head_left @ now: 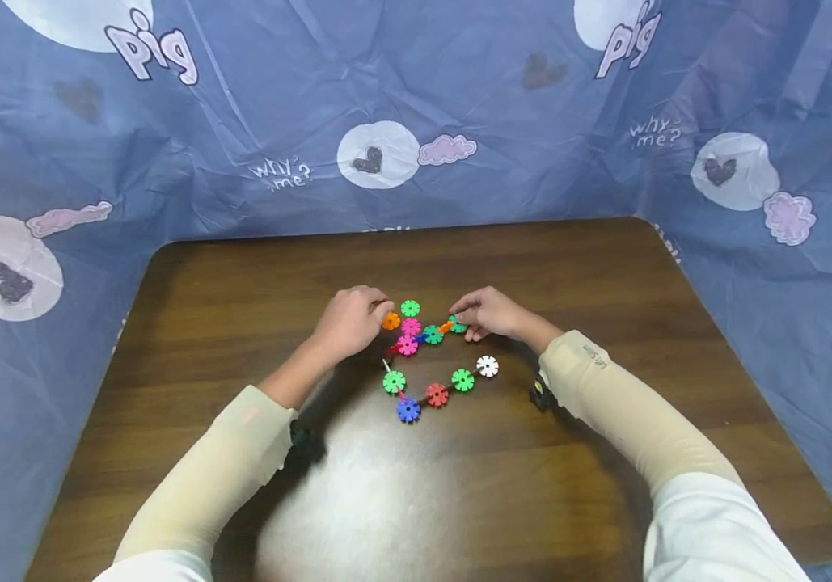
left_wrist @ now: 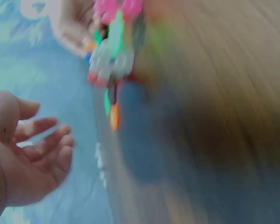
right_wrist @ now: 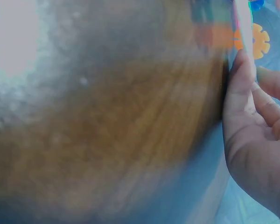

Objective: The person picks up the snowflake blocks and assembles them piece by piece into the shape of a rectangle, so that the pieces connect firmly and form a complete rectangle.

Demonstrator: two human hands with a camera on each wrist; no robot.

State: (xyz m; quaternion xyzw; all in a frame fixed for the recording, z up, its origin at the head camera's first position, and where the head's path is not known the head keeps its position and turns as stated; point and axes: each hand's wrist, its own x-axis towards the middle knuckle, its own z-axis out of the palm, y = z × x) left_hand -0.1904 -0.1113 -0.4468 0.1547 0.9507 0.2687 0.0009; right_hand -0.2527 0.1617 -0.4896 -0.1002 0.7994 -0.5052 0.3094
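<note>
Notched plastic snowflake discs are joined edge to edge into an open chain on the table. My right hand (head_left: 492,314) pinches the teal-green disc (head_left: 458,323) at the chain's upper right end, beside an orange disc (head_left: 446,327). My left hand (head_left: 352,321) is close to another orange disc (head_left: 390,321) at the upper left. In the left wrist view its fingers (left_wrist: 51,140) are loosely bent, with nothing between them. Pink discs (head_left: 407,345) and a light green disc (head_left: 410,308) lie between the hands. The near side runs from a blue disc (head_left: 408,411) to a white disc (head_left: 487,366).
The chain is near the middle of a brown wooden table (head_left: 568,501) with rounded corners. Blue printed cloth (head_left: 241,89) hangs behind the table and along both sides. Glare lies on the tabletop near the front.
</note>
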